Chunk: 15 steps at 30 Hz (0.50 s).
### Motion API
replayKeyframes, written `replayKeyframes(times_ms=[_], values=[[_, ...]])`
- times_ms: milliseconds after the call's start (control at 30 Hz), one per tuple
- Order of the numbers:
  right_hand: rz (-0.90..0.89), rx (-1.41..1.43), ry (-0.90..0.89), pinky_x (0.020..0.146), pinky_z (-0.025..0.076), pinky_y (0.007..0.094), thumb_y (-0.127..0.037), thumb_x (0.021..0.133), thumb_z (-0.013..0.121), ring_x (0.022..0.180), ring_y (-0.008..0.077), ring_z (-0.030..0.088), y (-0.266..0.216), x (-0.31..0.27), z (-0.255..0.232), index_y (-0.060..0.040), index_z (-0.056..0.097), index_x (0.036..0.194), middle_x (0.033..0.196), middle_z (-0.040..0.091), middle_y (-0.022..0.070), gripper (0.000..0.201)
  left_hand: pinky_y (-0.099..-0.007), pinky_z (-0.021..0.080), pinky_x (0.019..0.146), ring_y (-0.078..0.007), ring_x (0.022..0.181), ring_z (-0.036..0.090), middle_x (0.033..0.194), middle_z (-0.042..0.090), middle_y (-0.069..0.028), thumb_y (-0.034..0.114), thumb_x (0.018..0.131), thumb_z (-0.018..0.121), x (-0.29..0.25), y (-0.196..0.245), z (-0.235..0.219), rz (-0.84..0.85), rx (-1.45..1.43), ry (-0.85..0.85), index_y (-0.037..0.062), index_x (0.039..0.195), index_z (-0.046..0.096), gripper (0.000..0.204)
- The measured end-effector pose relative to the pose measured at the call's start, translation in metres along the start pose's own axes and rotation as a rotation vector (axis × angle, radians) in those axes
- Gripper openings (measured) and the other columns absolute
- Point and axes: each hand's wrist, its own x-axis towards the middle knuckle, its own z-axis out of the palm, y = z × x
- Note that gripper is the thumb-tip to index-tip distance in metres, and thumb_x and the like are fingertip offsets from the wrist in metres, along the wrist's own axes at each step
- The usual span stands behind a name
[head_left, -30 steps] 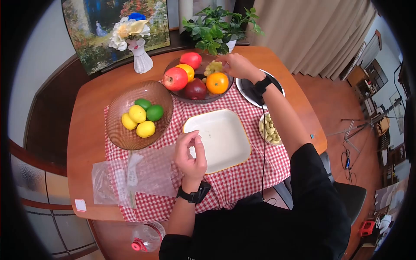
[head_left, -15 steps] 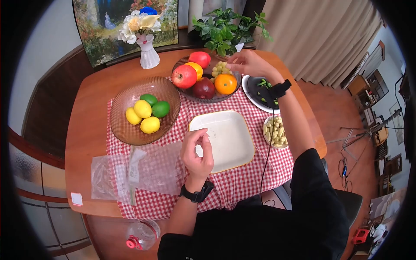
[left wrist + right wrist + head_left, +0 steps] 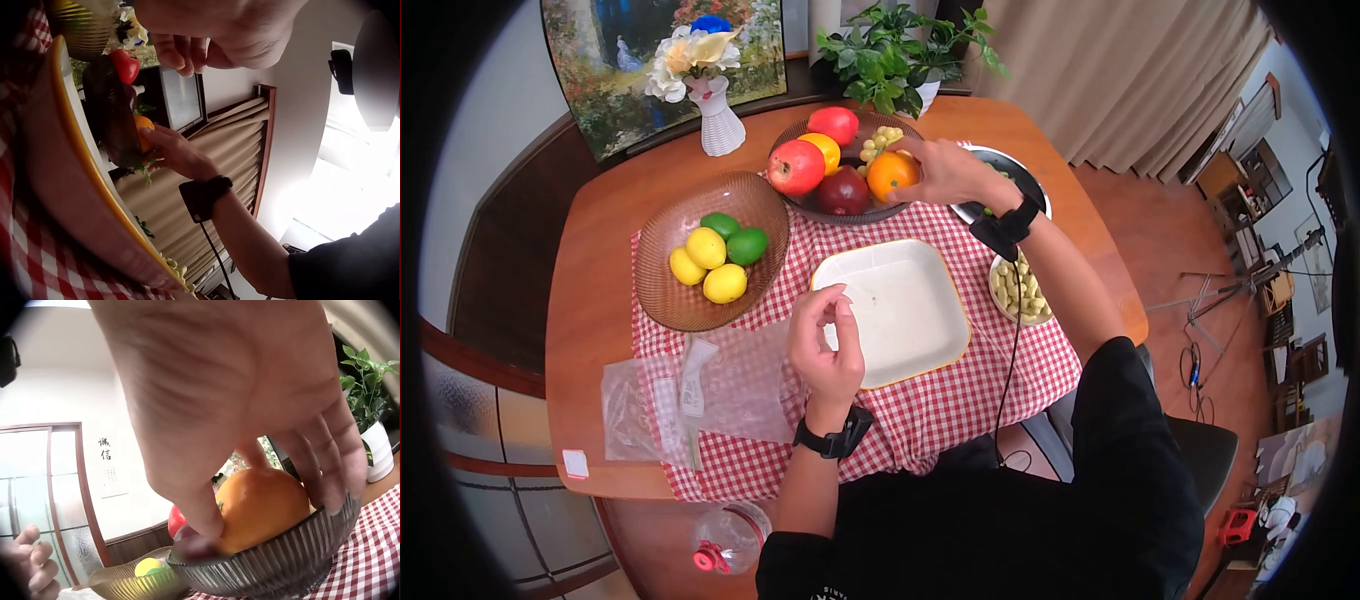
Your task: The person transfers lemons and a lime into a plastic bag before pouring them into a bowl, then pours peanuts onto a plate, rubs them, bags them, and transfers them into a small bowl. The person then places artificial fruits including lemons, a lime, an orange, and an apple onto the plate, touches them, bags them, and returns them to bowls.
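My right hand is at the dark ribbed fruit bowl, with thumb and fingers around the orange. In the right wrist view, the thumb presses one side of the orange and the fingers reach down its other side by the rim. Green grapes, a dark red fruit, a yellow-orange fruit and red fruits share that bowl. Over the near left corner of a white square dish, my left hand hangs loosely curled, holding nothing.
An amber bowl holds lemons and green fruits. Clear plastic bags lie at left on the checkered cloth. At right are a dark plate and a peanut bowl. A cable hangs from the right wrist.
My right hand has moved from the grapes toward me onto the orange, and its fingers have come around it. The left hand keeps its loosely curled pose over the dish. The head view has shifted slightly.
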Motion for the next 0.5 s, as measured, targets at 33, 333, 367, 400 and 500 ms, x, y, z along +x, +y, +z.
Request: replayKeyframes(times_ms=[33,333,367,400,500], values=[[0.003,0.030,0.070,0.088,0.059,0.0482,-0.050,0.080,0.084,0.096,0.0405,0.075,0.000,-0.004,-0.001,-0.0035,0.065,0.137,0.104,0.076,0.0262,0.076,-0.0270,0.054,0.074,-0.0164,0.085,0.066,0.099,0.068,-0.0103,-0.007,0.097,0.063,0.000,0.000,0.000,-0.005,0.003,-0.004,-0.0044,0.117,0.068,0.021],[-0.192,0.313,0.284,0.088,0.058,0.0430,-0.038,0.080,0.091,0.099,0.0368,0.071,-0.026,-0.118,0.035,-0.0097,0.061,0.146,0.113,0.073,0.0184,0.078,-0.0281,0.053,0.071,-0.0188,0.084,0.068,0.102,0.070,-0.0111,-0.004,0.096,0.066,0.009,0.000,0.001,0.002,0.117,-0.037,-0.0013,0.113,0.070,0.018],[-0.136,0.257,0.216,0.089,0.058,0.0435,-0.034,0.078,0.091,0.100,0.0377,0.071,-0.033,-0.126,0.044,-0.0127,0.061,0.147,0.113,0.071,0.0174,0.077,-0.0280,0.053,0.073,-0.0187,0.085,0.068,0.106,0.070,-0.0118,-0.003,0.096,0.067,0.011,0.006,0.001,-0.018,0.194,-0.145,-0.0009,0.115,0.070,0.019],[-0.127,0.279,0.197,0.089,0.058,0.0435,-0.034,0.078,0.091,0.100,0.0377,0.071,-0.037,-0.130,0.053,-0.0127,0.061,0.147,0.113,0.071,0.0174,0.077,-0.0279,0.052,0.076,-0.0185,0.086,0.067,0.110,0.070,-0.0125,-0.001,0.096,0.068,0.010,0.010,0.001,-0.048,0.269,-0.268,-0.0004,0.116,0.069,0.020],[-0.090,0.209,0.080,0.090,0.058,0.0448,-0.024,0.077,0.090,0.107,0.0377,0.069,-0.049,-0.140,0.072,-0.0144,0.062,0.147,0.120,0.067,0.0176,0.076,-0.0375,0.054,0.090,-0.0299,0.102,0.068,0.119,0.071,-0.0166,0.003,0.094,0.071,0.008,0.002,0.003,-0.080,0.392,-0.396,0.0011,0.121,0.071,0.027]])
